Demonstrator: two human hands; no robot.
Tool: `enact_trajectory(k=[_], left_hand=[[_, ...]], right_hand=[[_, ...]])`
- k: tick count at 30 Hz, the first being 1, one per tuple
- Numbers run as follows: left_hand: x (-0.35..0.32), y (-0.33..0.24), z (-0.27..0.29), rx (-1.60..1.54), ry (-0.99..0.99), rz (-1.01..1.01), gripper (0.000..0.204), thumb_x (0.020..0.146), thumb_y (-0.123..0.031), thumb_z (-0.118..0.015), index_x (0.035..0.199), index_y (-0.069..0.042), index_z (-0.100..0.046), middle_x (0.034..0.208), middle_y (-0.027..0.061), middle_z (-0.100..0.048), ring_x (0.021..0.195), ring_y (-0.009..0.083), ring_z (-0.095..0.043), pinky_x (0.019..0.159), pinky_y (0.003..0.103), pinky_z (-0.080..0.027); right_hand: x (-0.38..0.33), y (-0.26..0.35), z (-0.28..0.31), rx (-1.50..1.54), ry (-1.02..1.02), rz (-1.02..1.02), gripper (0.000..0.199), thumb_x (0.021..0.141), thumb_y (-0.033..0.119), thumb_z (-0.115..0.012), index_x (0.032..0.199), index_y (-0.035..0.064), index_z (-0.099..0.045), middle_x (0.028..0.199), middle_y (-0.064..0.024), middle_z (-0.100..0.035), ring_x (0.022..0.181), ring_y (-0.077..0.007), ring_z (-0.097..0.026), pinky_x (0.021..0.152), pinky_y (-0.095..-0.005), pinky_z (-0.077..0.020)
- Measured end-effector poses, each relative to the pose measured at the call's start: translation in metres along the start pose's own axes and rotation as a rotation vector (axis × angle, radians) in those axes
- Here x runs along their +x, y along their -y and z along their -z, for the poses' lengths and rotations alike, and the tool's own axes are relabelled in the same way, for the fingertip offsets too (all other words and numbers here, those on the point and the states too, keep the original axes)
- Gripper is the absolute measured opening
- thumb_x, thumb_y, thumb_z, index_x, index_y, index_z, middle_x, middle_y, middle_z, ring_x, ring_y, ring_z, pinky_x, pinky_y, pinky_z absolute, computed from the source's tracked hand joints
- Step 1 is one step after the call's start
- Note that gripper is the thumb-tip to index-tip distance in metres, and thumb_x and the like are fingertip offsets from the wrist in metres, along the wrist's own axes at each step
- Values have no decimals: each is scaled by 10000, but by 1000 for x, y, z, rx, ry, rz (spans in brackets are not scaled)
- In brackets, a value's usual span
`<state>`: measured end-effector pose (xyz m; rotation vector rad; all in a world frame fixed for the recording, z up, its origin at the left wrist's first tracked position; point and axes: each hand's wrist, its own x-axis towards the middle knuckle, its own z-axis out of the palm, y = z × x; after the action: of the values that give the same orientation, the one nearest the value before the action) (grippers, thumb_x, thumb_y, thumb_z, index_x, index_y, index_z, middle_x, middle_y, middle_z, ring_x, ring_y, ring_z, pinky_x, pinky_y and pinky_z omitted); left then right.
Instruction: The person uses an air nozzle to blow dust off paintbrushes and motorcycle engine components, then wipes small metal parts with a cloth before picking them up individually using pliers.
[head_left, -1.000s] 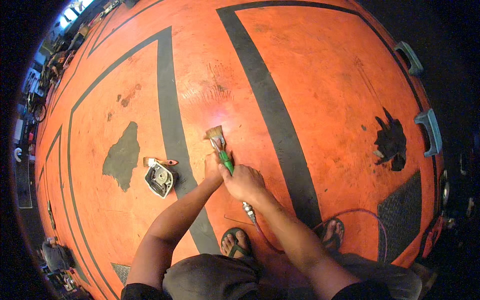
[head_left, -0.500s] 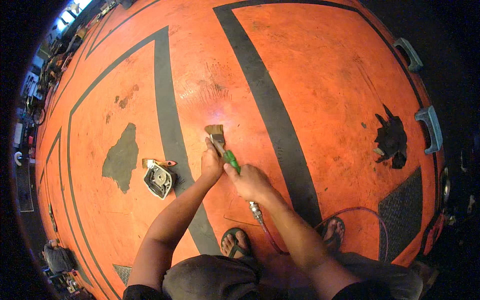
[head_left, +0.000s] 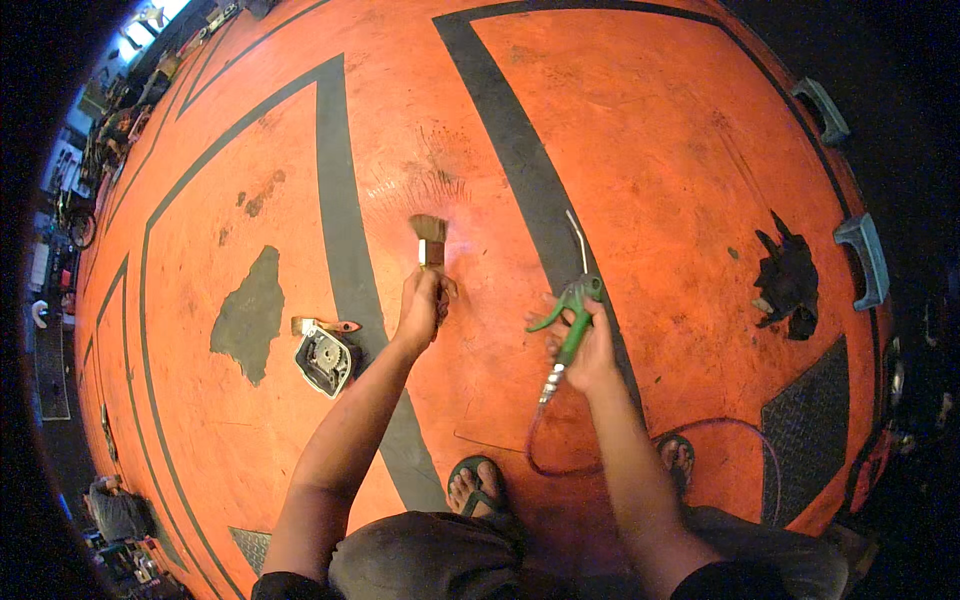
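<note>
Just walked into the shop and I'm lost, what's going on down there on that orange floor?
A person crouches over the orange floor, a tool in each hand. The left hand holds a paintbrush, bristles on the floor beside a grey painted stripe. The right hand grips a green air blow gun with its hose trailing back. A small metal part lies to the left.

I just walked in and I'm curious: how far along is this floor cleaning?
Done: hard to tell; the orange floor shows no clearly finished patch. In hand: the left hand holds a brush to the floor, and the right hand grips a green air gun with its hose attached. Left: dark bare patches remain, and a small metal part lies beside the left arm.
</note>
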<state>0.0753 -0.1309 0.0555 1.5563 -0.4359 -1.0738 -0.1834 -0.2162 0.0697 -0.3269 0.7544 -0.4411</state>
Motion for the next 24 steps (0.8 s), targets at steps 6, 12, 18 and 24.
enact_trajectory(k=[6,12,18,24], left_hand=[[-1,-27,-8,-45,193,32,729,989,-677,-234,1190,-41,-528,623,-12,-497,483,99,-456,443,247,-377],[-6,-50,-18,-196,228,143,751,966,-714,-283,1052,-18,-550,624,-18,-402,500,89,-366,465,233,-334],[-24,-68,-37,-254,399,121,772,954,-739,-228,1069,-52,-561,664,-21,-431,529,91,-389,494,241,-347],[-20,-65,-36,-319,383,91,710,988,-664,-281,1152,-39,-576,784,14,-571,633,130,-538,590,276,-456]], right_hand=[[-1,18,29,-495,-148,-120,666,962,572,-461,1390,64,-505,763,-7,-594,519,-41,-444,451,-212,-367],[-5,37,37,-320,-67,121,536,941,386,-570,1354,50,-521,771,-42,-656,532,-51,-470,433,-220,-399],[-4,58,51,-445,-272,124,324,900,319,-592,1101,66,-612,742,-46,-635,515,-98,-480,421,-260,-399],[-21,69,10,-914,-466,384,251,883,294,-619,928,54,-558,720,-69,-604,595,-164,-579,495,-326,-470]])
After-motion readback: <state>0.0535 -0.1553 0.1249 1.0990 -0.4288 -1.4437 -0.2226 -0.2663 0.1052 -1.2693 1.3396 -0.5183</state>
